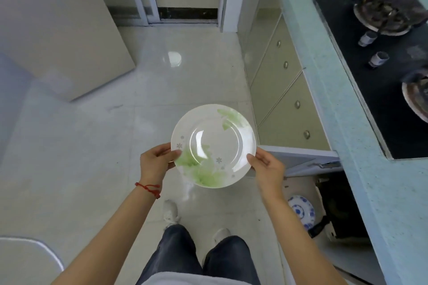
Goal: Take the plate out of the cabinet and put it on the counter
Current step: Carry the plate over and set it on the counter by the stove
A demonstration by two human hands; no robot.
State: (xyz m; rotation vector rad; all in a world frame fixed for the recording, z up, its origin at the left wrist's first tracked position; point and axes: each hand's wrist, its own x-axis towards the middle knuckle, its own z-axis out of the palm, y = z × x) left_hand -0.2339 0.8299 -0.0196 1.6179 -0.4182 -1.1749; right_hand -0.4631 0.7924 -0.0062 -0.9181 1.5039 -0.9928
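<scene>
White porcelain with green leaf print, the plate (213, 146) is held level over the floor (97, 146), in front of the person's body. The left hand (155, 161) takes its rim at about 9 o'clock and the right hand (266, 165) at about 4 o'clock, each grip closed on the edge with the thumb on top; the other fingers are under the plate and hidden. I judge two hands are used so the plate stays flat while it is carried. At 4 o'clock from the plate the cabinet (328, 210) stands open, with a blue-patterned plate (301, 211) inside; the rest of its inside is dark and hard to read. Farther, at 2 o'clock, lies the pale blue surface (328, 76) with a black stove (379, 71), cut off by the frame. The plate is not yet on it.
</scene>
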